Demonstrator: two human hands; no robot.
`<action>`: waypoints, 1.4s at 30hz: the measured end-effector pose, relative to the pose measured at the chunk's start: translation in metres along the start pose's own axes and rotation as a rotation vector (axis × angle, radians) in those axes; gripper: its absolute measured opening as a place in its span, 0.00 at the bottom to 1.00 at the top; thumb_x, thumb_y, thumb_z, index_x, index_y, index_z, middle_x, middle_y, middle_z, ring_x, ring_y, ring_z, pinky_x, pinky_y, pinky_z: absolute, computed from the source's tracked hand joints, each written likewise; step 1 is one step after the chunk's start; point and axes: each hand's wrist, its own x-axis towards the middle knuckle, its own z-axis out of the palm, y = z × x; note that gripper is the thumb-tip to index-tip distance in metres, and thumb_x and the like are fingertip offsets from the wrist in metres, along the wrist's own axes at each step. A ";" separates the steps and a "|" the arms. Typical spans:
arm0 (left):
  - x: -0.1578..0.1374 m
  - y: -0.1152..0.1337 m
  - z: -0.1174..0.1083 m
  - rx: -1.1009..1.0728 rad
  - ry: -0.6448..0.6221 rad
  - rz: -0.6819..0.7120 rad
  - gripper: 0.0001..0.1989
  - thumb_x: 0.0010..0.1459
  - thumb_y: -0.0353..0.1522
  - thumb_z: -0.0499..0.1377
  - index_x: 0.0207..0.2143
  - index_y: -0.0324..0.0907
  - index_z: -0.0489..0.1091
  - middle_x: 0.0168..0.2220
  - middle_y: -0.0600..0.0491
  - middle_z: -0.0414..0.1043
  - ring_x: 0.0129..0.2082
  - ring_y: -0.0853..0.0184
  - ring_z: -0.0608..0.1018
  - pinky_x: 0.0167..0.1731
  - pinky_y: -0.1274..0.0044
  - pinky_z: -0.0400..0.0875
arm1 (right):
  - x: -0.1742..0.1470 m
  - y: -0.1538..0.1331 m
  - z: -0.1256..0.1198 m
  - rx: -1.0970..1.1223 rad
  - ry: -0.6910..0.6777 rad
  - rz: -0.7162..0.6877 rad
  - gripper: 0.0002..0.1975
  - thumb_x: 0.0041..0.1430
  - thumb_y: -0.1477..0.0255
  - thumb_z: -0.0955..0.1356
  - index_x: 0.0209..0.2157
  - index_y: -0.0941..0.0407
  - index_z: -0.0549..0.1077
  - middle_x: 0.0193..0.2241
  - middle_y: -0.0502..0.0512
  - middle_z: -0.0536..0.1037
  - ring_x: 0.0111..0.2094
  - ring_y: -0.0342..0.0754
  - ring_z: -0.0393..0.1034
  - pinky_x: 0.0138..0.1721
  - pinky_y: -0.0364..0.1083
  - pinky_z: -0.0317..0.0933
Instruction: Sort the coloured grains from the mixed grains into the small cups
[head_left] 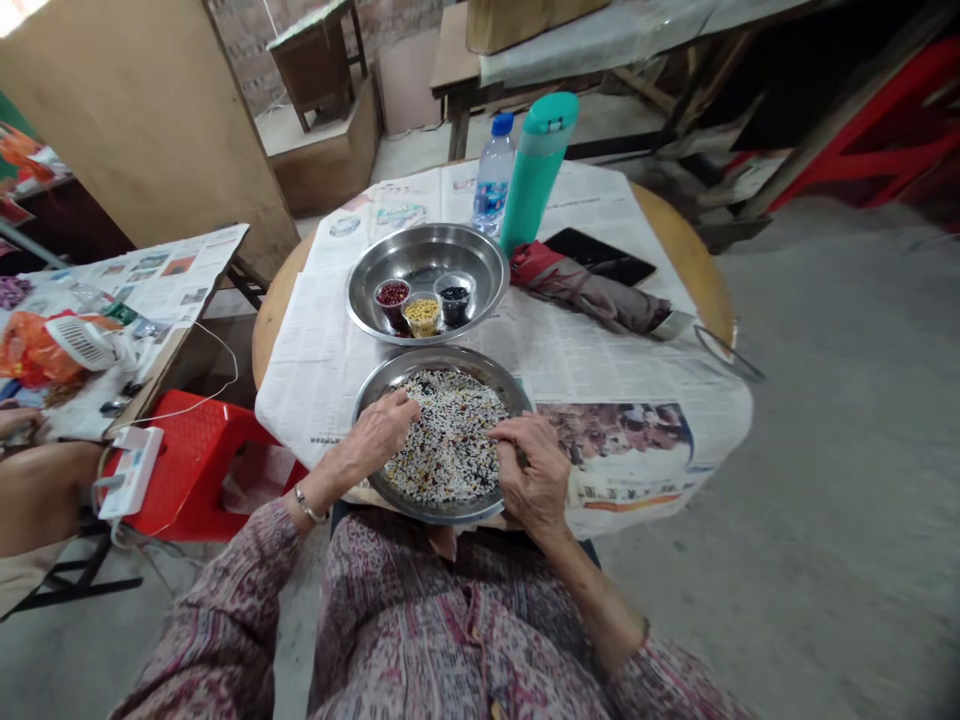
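Note:
In front of me a steel basin (442, 515) holds a spread of mixed white, black, yellow and dark red grains and beans (450, 430). My left hand (381, 432) reaches over its left side, fingers curled together just above the grains. At the right rim, my right hand (534, 468) has its thumb and index finger bent toward each other over the mix. Anything pinched in either hand is too small to see. Behind stands a second steel basin (367, 265) with three small clear cups: dark red beans (392, 297), yellow beans (422, 314) and black beans (454, 298).
Newspaper (300, 370) covers the round table. Toward the back are a water bottle (493, 175), a teal flask (538, 170), a folded umbrella (592, 290) and a black phone or tablet (604, 258). At left are a red stool (202, 460), a power strip (133, 470) and another person's leg (45, 500).

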 end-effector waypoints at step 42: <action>-0.020 0.027 -0.003 -0.028 -0.096 0.200 0.06 0.66 0.30 0.55 0.38 0.42 0.72 0.40 0.52 0.70 0.42 0.66 0.74 0.45 0.74 0.71 | 0.001 -0.002 0.000 0.002 -0.005 0.018 0.09 0.58 0.78 0.64 0.29 0.52 0.74 0.29 0.50 0.79 0.34 0.47 0.73 0.50 0.54 0.64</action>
